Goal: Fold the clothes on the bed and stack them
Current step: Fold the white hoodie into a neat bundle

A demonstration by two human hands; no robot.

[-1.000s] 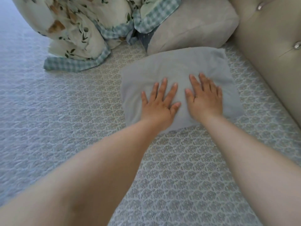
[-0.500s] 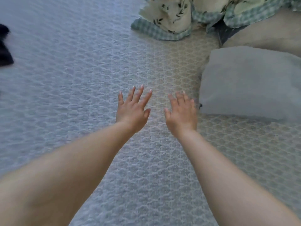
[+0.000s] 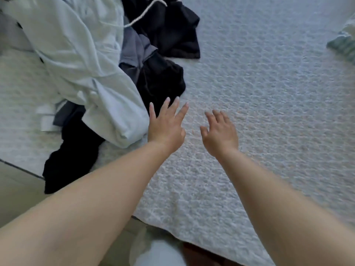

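Left hand point(image 3: 165, 124): fingers spread, empty, just right of the pale blue garment point(image 3: 76, 60).
Right hand point(image 3: 219, 132): fingers loosely spread, empty, over the bedspread point(image 3: 269, 112).
Clothes pile: far left; one pale blue, one grey garment point(image 3: 134, 48), black garments point(image 3: 169, 29) uncountable.

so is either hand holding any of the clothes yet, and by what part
Nothing is held. The left hand and right hand are both open, fingers spread, with no grip on the black garment just beyond the left fingertips.
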